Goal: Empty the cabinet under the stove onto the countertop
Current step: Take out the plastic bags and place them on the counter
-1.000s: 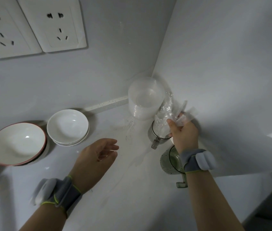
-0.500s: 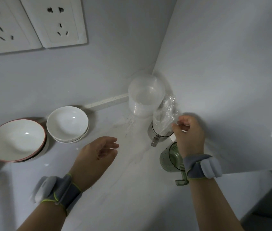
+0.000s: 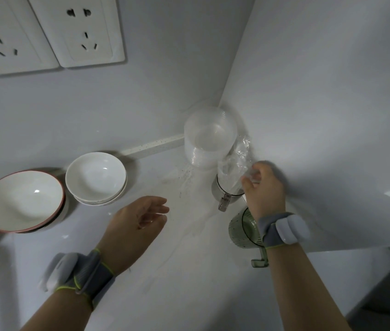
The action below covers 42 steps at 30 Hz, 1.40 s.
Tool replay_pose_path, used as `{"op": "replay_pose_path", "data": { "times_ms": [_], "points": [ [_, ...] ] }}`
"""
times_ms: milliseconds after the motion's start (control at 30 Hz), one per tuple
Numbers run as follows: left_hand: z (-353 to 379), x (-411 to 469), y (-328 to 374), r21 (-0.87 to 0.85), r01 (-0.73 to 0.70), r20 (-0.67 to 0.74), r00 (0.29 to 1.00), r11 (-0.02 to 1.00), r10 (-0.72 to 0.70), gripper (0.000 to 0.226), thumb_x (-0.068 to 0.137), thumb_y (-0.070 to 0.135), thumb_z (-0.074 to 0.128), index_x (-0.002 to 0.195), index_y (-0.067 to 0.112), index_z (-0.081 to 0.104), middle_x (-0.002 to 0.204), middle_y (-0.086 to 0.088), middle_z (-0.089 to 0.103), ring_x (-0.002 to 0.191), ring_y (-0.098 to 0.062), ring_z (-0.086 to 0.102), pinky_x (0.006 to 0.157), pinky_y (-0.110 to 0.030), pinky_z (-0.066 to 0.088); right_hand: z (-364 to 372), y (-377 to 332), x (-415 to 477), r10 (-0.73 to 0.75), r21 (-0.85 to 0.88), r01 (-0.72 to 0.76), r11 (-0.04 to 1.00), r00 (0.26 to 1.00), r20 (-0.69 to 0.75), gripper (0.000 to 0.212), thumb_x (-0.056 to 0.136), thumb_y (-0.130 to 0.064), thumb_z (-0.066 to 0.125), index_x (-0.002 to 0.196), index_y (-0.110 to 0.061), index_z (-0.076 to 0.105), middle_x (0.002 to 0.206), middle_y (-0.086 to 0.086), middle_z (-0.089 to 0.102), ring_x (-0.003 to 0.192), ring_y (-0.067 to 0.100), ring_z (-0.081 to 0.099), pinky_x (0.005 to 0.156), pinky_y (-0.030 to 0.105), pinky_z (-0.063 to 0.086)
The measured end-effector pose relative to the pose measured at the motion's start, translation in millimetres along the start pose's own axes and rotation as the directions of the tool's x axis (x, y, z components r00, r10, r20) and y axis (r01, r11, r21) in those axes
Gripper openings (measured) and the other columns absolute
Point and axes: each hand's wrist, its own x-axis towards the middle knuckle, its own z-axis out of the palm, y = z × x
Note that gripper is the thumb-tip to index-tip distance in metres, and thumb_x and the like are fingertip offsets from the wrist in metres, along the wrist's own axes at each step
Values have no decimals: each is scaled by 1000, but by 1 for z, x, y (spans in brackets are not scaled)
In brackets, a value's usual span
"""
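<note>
Plastic sleeve (image 3: 235,167) in right hand (image 3: 264,187)

White bowls (image 3: 96,177); green speckled cup (image 3: 243,229)

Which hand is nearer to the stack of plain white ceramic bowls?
Left. The left hand is open just front-right of the stack of plain white ceramic bowls; the right hand is farther right, pinching the crumpled clear plastic bag in the glass mug.
</note>
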Motion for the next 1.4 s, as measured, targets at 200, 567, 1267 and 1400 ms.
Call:
{"op": "replay_pose_path", "data": {
  "times_ms": [200, 567, 1267, 1400],
  "points": [
    [-4, 2, -3, 4, 1, -2, 1000, 1000, -1, 27, 86, 17, 62, 111, 28, 62, 96, 20, 68, 90, 13, 59, 68, 5, 40, -11, -14, 11, -203, -149, 185, 971, 972, -121, 39, 83, -13, 61, 120, -3, 55, 112, 14, 65, 99, 32, 62, 84, 42, 51],
    [-10, 1, -3, 11, 3, -13, 1000, 1000, -3, 26, 86, 18, 62, 109, 31, 61, 96, 21, 68, 88, 6, 63, 70, 3, 42, -8, -38, 45, -249, -408, 318, 856, 945, 214, 38, 93, -20, 45, 127, -3, 50, 126, 18, 57, 118, 35, 48, 93, 39, 41],
    [-12, -7, -1, -9, 18, -14, 1000, 1000, -18, 25, 86, 19, 62, 108, 32, 61, 95, 23, 67, 88, 13, 60, 67, 5, 39, 10, -31, 14, -207, -290, 241, 926, 968, 142, 51, 91, -33, 53, 134, -7, 44, 135, 16, 44, 126, 34, 39, 97, 41, 39],
    [-10, -8, -3, 2, 28, -13, 1000, 1000, -28, 25, 87, 19, 62, 108, 31, 61, 95, 23, 67, 87, 13, 60, 67, 5, 40, 15, -18, 7, -318, -322, 328, 888, 944, 84, 36, 92, -23, 51, 126, -12, 56, 136, 21, 46, 122, 41, 45, 96, 46, 43]
  ]
}}
